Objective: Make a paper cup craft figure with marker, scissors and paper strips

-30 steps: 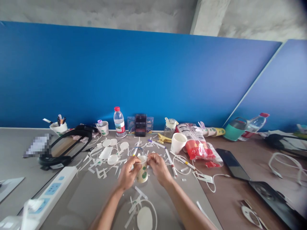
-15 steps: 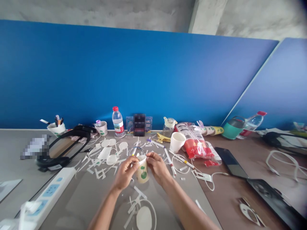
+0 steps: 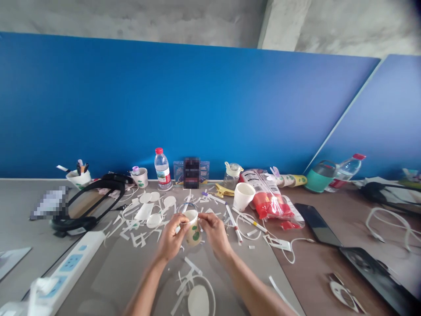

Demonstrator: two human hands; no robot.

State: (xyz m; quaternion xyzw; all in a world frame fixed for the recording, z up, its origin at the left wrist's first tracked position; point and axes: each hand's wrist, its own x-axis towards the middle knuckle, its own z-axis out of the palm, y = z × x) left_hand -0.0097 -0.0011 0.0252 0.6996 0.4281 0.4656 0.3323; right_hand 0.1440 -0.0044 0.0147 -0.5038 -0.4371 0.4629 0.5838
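A paper cup (image 3: 193, 235) with green leaf prints is held upright over the desk in front of me. My left hand (image 3: 173, 232) pinches its rim from the left, thumb outside and fingers partly hidden by the cup. At the opposite side of the rim, my right hand (image 3: 213, 228) has thumb and fingertips drawn together against the edge. Whether a bit of paper is between those fingertips is too small to see. Below the cup lie paper strips (image 3: 187, 272) and a cut paper disc (image 3: 198, 300) with a white ring around it.
Paper scraps (image 3: 144, 213) and markers (image 3: 233, 224) litter the desk beyond my hands. A white cup (image 3: 244, 196), a red plastic pack (image 3: 268, 195) and a water bottle (image 3: 162, 170) stand farther back. A power strip (image 3: 70, 265) lies left; a phone (image 3: 317, 224) lies right.
The paper cup has moved slightly up and left and has turned, its leaf print now farther right. My right hand has shifted slightly at the rim.
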